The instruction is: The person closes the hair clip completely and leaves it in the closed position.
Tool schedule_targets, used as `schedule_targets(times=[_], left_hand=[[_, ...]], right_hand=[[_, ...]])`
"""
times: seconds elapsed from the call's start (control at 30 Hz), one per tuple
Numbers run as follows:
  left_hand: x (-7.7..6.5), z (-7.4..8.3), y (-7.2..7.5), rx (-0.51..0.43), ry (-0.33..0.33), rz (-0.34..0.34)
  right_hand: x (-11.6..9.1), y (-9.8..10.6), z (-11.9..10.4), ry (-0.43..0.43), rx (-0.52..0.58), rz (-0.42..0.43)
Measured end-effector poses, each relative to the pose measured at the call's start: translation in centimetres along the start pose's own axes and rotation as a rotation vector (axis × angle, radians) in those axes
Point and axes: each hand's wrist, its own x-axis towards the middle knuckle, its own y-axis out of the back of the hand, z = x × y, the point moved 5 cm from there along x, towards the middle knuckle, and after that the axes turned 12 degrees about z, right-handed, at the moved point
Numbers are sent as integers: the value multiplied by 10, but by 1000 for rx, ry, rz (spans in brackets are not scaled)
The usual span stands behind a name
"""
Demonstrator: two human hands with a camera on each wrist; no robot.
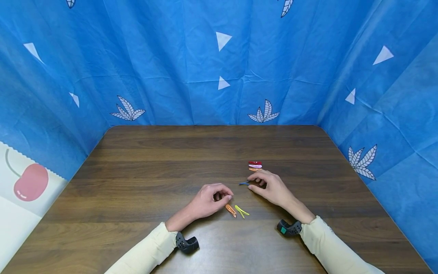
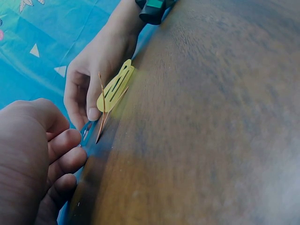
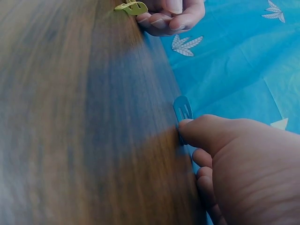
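Between thumb and fingers, my right hand [image 1: 272, 187] pinches a blue snap hair clip [image 3: 183, 108], which points left low over the wooden table. My left hand [image 1: 210, 199] rests at the table with loosely curled fingers and holds nothing. Right beside its thumb lies an orange hair clip [image 1: 230, 210], popped apart. A yellow hair clip [image 1: 242, 211], also spread into a V, lies just right of that one. Beyond the right fingers, a red clip [image 1: 254, 163], a pink clip [image 1: 255, 166] and another orange clip [image 1: 254, 169] lie stacked in a short row, the last partly near the fingers.
The brown wooden table [image 1: 154, 152] spreads around both hands. A blue patterned curtain [image 1: 191, 49] hangs behind its far edge and along the sides. At the left, a pale cloth with a cherry print [image 1: 30, 182] borders the table. Each wrist wears a black band.
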Motion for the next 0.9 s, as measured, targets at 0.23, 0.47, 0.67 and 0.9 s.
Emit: schedule_targets(times=[0.23, 0.47, 0.67, 0.9], left_hand=[[0, 0, 1, 0, -4, 2], [0, 0, 1, 11, 4, 3], [1, -1, 1, 12, 6, 6], [1, 0, 0, 16, 16, 4]], right_hand=[[0, -1, 0, 8, 6, 16], [0, 0, 0, -15, -3, 5], [0, 0, 1, -44, 2, -12], [0, 0, 3, -61, 29, -20]])
